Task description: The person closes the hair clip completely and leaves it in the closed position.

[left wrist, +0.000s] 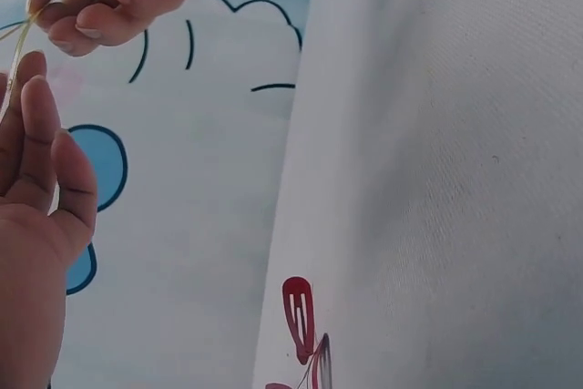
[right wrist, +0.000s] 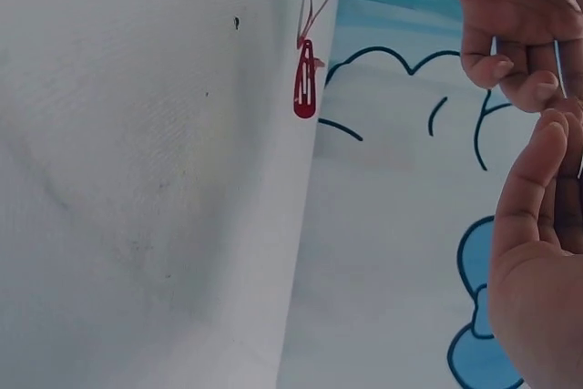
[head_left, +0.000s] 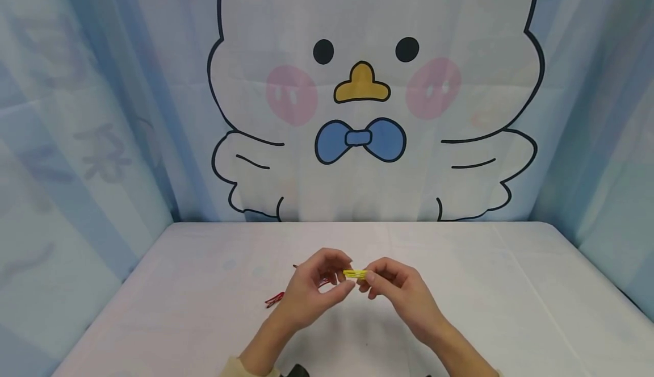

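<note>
The yellow clip (head_left: 355, 274) is pinched at one end between the right hand's (head_left: 402, 293) thumb and fingers, above the white table (head_left: 485, 314). Its other end is framed by the left hand (head_left: 310, 287), thumb and fingertips parted — whether it is touched cannot be told — and red clips (head_left: 274, 300) are seen beside the left hand, before a printed curtain (head_left: 363, 189).

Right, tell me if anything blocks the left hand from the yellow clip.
Nothing visible does. The right hand pinches the yellow clip, whose free end points toward the left hand. A red clip lies on the table, not between the left hand and the yellow one.
</note>
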Demonstrator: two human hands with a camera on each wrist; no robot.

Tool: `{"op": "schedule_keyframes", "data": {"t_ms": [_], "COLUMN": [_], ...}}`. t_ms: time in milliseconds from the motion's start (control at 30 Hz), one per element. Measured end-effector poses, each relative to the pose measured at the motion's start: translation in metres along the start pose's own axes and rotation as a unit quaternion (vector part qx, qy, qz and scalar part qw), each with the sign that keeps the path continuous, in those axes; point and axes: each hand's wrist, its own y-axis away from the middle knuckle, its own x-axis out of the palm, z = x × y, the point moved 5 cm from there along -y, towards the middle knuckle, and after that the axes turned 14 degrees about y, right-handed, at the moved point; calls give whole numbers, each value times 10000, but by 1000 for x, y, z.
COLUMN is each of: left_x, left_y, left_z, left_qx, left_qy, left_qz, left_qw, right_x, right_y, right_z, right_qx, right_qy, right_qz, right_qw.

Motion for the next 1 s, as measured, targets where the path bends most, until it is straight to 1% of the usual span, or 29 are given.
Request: {"op": "schedule_keyframes", "data": {"t_ms": [67,133,300,500,633,700,800,900,1000], "left_x": [0,0,1,0,-1,-2,-2,-2,-1], "left_y": [0,0,0,1,2,2,2,2,2], "left_z": [2,2,4,8,10,10,12,12,12], "left_qx": [-194,-310,-480,-951,-1142,-1216,-1282,-1262,-1223], "left_qy": [32,83,262,557,624,618,633,695,770], "left_qz": [-57,-80,-111,-259,-283,-290,-299,-285,-276], "left_qw": [9998,9995,9984,9936,9911,9902,9893,9892,9891], "right_x": [-1,-1,0,0,0,0,0,0,0], "right_y": [0,0,0,0,0,0,0,1,1], "right_z": [1,1,2,0,0,0,1,0,-1], "right_qx": [-26,-52,-189,-273,-290,-328,-510,-680,-702], "right_qy": [-2,-25,-101,-60,20,35,97,187,287], "right_qz": [-28,-35,10,-37,-89,-107,-138,-190,-268], "right_qw": [10000,10000,9998,9996,9995,9994,9986,9973,9968]}}
